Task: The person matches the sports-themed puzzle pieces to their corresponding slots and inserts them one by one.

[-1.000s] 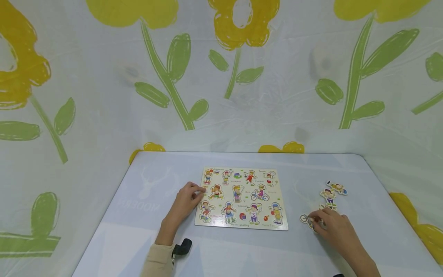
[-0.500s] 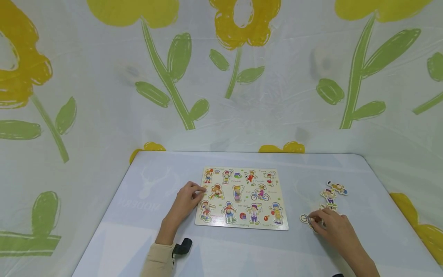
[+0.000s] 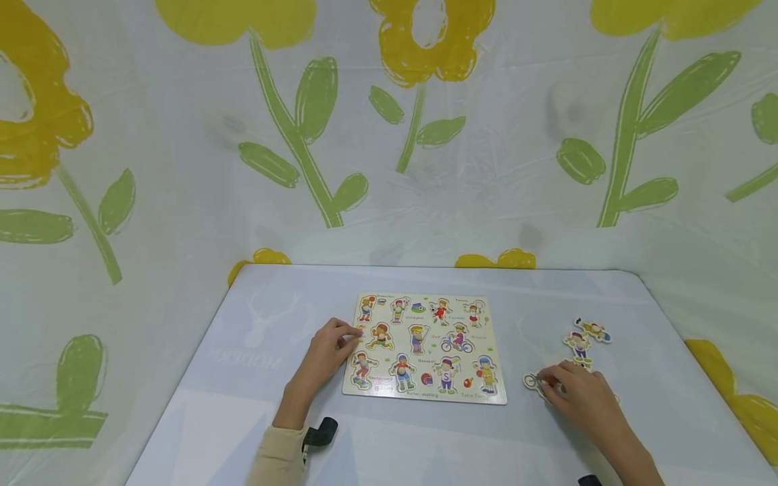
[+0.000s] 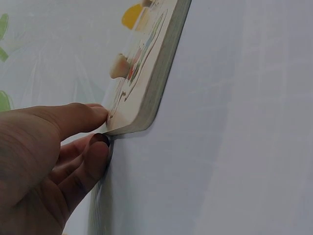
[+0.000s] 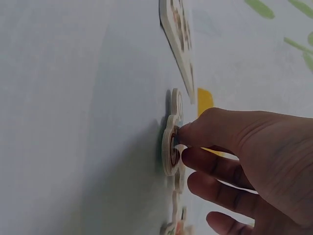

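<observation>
In the head view, a wooden knobbed puzzle board (image 3: 379, 388) with cartoon sports figures lies at mid-table. My left hand (image 3: 328, 347) holds its left edge; in the left wrist view the thumb (image 4: 90, 117) is on top at a corner, the other fingers curled below it. To the right of the board, my right hand (image 3: 577, 395) pinches a flat puzzle piece with a wheel drawn on it (image 3: 531, 382). Seen from the right wrist, thumb and index finger meet at the face of this piece (image 5: 168, 152), which is close to the tabletop. Most of its picture is hidden by the hand.
Beyond the right hand lie loose figure pieces, one in a purple outfit (image 3: 579, 343) and one farther back (image 3: 592, 329). Another piece edge (image 3: 617, 399) peeks out right of the hand. A flower-printed sheet (image 3: 413, 223) stands behind the white table (image 3: 243, 405).
My right hand has shifted slightly left with the wheel piece, and a piece edge now shows to its right. The left hand and board stay put.
</observation>
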Available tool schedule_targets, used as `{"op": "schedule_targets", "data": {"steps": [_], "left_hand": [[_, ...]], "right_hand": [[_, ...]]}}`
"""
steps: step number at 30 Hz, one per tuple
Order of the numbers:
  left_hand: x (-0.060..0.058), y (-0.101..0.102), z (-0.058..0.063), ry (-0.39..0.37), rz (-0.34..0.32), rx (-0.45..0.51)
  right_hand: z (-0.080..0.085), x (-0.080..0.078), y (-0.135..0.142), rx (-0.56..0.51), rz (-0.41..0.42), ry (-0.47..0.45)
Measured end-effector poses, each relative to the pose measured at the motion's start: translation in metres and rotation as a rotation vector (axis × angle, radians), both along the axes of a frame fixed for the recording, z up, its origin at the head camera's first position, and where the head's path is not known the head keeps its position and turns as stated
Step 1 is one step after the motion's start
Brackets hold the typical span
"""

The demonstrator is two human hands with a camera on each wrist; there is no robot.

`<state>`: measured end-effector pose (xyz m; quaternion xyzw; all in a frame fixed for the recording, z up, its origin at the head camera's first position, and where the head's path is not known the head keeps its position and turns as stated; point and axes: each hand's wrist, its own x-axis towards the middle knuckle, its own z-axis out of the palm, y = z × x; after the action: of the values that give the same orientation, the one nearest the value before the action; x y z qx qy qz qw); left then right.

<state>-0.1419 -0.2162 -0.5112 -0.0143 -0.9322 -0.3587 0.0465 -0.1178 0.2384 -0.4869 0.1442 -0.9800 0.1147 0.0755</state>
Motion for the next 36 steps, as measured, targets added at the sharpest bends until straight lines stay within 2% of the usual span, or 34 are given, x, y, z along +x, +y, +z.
{"op": "schedule_targets", "data": {"steps": [8,12,22,29,36], "left_hand": [[0.000,-0.001,-0.001,0.021,-0.007,-0.010],[0.000,-0.001,0.000,0.008,-0.004,-0.005],[0.000,-0.001,-0.001,0.018,-0.005,-0.006],[0.000,-0.001,-0.003,0.049,-0.021,-0.018],[0.000,0.000,-0.001,0.037,-0.004,-0.013]], "right_hand": [[0.004,-0.017,-0.018,-0.006,0.062,0.018],[0.004,-0.026,-0.032,-0.019,0.091,0.021],[0.011,-0.047,-0.074,-0.054,0.135,-0.022],[0.007,-0.054,-0.091,-0.054,0.150,-0.034],[0.001,-0.059,-0.101,-0.060,0.156,-0.024]]}}
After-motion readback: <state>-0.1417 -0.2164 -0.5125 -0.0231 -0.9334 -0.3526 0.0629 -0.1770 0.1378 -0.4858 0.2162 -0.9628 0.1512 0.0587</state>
